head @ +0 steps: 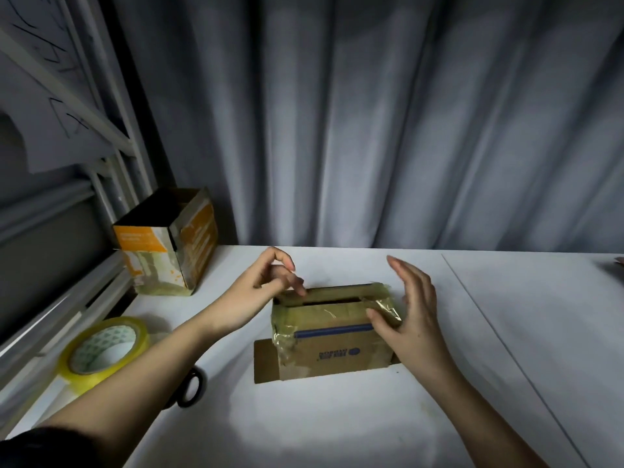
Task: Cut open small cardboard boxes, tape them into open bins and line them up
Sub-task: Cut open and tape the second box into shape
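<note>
A small brown cardboard box (332,342) stands in the middle of the white table, its top flaps nearly together and clear tape wrapped over its upper edge. Two flaps lie flat on the table at its base. My left hand (270,282) hovers at the box's top left corner, fingers loosely curled, fingertips touching the flap. My right hand (408,309) is spread open at the right end, its thumb pressing the tape on the front face. An orange and white box (169,244), taped into an open bin, stands at the back left.
A roll of clear yellowish tape (104,352) lies at the left on the white table (337,417). Black scissor handles (192,386) show under my left forearm. A metal rack (101,157) stands left, and a grey curtain (405,123) hangs behind.
</note>
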